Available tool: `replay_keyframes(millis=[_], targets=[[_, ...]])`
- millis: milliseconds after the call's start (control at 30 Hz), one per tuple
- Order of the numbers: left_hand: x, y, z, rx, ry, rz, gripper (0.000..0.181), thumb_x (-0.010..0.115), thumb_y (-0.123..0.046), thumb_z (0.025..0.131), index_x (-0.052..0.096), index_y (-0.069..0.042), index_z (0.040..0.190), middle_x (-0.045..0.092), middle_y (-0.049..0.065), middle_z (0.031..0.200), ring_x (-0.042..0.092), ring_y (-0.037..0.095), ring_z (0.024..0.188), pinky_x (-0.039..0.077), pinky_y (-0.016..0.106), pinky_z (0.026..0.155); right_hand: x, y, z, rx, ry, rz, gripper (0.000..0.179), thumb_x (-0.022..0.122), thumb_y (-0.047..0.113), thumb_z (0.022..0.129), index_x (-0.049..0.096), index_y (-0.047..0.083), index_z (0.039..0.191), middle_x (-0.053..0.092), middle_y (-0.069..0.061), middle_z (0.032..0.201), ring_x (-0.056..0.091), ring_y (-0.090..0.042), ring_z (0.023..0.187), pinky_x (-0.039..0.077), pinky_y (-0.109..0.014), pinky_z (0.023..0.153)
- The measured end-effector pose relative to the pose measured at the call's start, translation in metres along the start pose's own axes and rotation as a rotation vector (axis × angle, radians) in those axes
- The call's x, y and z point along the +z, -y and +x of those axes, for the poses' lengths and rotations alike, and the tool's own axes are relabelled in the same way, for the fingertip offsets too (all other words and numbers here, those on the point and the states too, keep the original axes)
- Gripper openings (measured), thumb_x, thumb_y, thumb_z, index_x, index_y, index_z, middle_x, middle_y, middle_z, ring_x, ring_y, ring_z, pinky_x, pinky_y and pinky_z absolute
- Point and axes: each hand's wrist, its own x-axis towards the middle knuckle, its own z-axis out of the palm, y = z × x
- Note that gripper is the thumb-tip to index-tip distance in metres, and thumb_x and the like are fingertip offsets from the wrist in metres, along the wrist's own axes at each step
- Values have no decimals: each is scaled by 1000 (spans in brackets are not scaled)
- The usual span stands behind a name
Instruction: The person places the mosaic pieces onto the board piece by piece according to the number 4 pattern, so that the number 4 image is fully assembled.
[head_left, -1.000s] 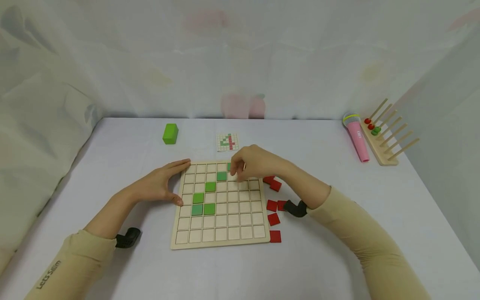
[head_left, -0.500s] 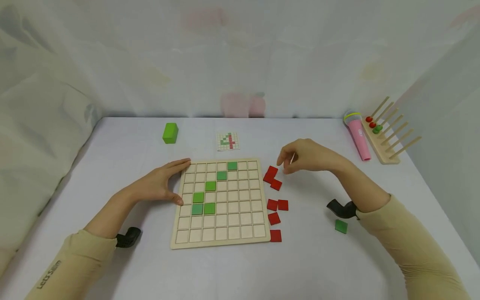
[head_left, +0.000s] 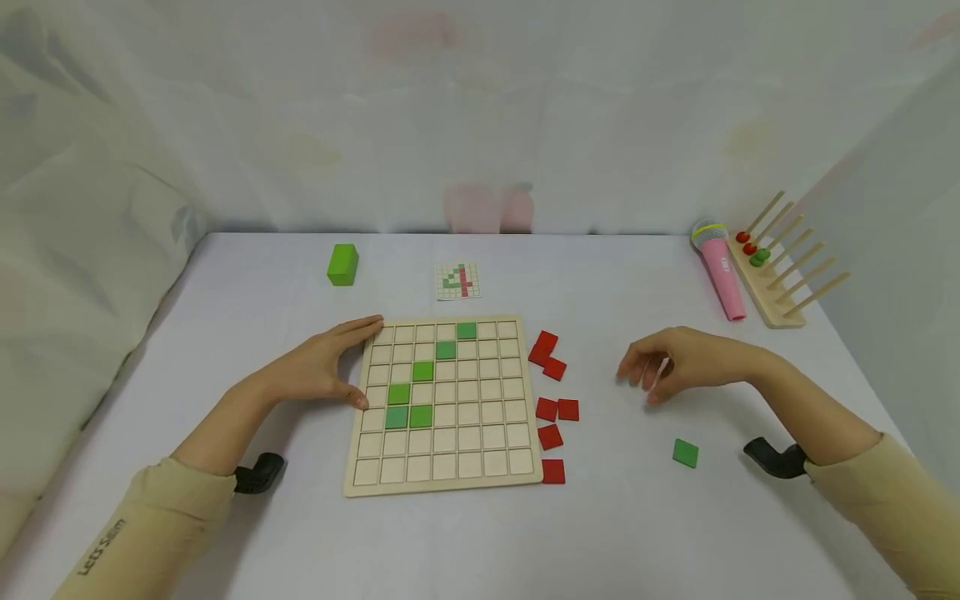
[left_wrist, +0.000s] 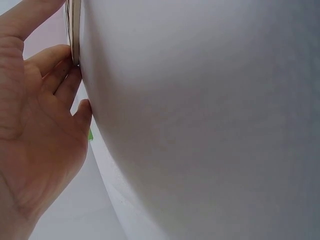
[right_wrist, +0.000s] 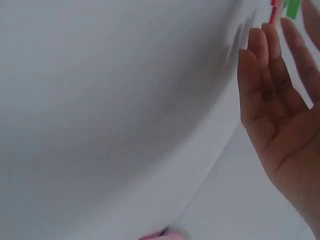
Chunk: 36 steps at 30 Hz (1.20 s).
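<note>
- The left hand is at the board, thumb and fingers spread wide: the thumb touches its left edge, the fingertips its far left corner.
- The right hand is over the table, right of the board and well apart from it; its fingers are loosely bent, with a gap to the thumb, and I see nothing held in them.
- The board lies flat in front of the person, a wooden grid of squares.
- Six green tiles sit in it: five step down in a diagonal from the far row towards the near left, and one more lies just right of the lowest of them.
- Red tiles lie loose along the board's right side; the farthest ones bunch together, and the nearest is right up against the edge.
- A loose green tile lies on the table, nearer the person than the right hand.
- Beyond the board are a small card printed with a red and green grid pattern, and, farther left, a green block.
- At the far right, a pink microphone lies beside a pegged rack with red and green beads.
</note>
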Motion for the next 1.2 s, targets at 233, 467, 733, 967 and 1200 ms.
replay_keyframes(millis=[233, 467, 733, 967, 1200], targets=[[0, 0, 0, -2, -2, -15, 126, 92, -47, 57, 24, -14, 158, 21, 9, 166, 19, 38, 154, 23, 60, 121, 6, -12, -22, -49, 111, 5, 39, 80, 12, 78, 68, 24, 113, 65, -1, 105, 57, -18, 97, 54, -25, 84], [0, -1, 0, -4, 0, -13, 125, 92, -45, 58, 24, -14, 158, 21, 10, 167, 18, 37, 154, 23, 59, 122, 13, -19, -38, -141, 137, -46, 46, 80, 6, 69, 71, 30, 106, 56, 4, 109, 48, -12, 104, 44, -23, 86], [-1, -2, -2, 4, -3, 2, 125, 92, -46, 59, 25, -13, 158, 22, 10, 166, 20, 38, 153, 24, 59, 121, 24, -23, -44, -192, 85, -119, 41, 85, 14, 65, 70, 36, 97, 41, 6, 102, 34, -1, 105, 39, -24, 82], [0, -3, -3, 16, -8, 15, 123, 90, -50, 60, 25, -12, 158, 23, 12, 166, 20, 41, 152, 25, 62, 119, 29, -25, -44, -201, 45, -169, 40, 87, 13, 65, 70, 39, 90, 37, 8, 99, 31, 0, 102, 39, -23, 78], [0, -5, -2, 13, -5, 19, 123, 90, -50, 60, 25, -12, 158, 22, 12, 166, 20, 41, 153, 25, 63, 119, 32, -25, -43, -231, 0, -222, 32, 88, 26, 67, 68, 42, 86, 40, 11, 98, 33, 1, 100, 40, -22, 78]])
